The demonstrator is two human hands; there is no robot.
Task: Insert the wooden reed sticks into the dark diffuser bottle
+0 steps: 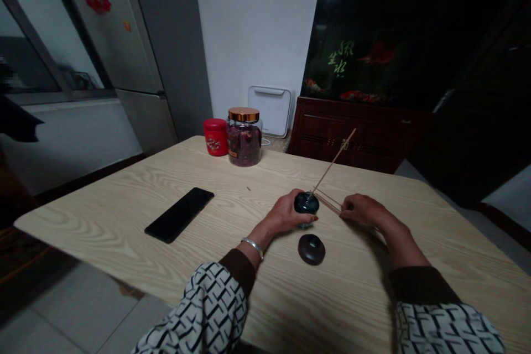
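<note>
My left hand (286, 211) is wrapped round a small dark round pot (307, 203) standing on the wooden table (124, 199). Thin wooden sticks (334, 161) poke out of the pot's top, one slanting up and to the right, others lying low toward my right hand. My right hand (362, 210) is closed in a pinch on the low ends of those sticks (329, 202), just right of the pot. A dark round lid (311, 249) lies on the table in front of the pot, between my wrists.
A black phone (180, 214) lies flat to the left. At the table's far edge stand a red tin (215, 136) and a glass jar with a copper lid (244, 137). Behind are a fridge (166, 50), a white appliance (270, 103) and a dark fish tank cabinet (357, 133).
</note>
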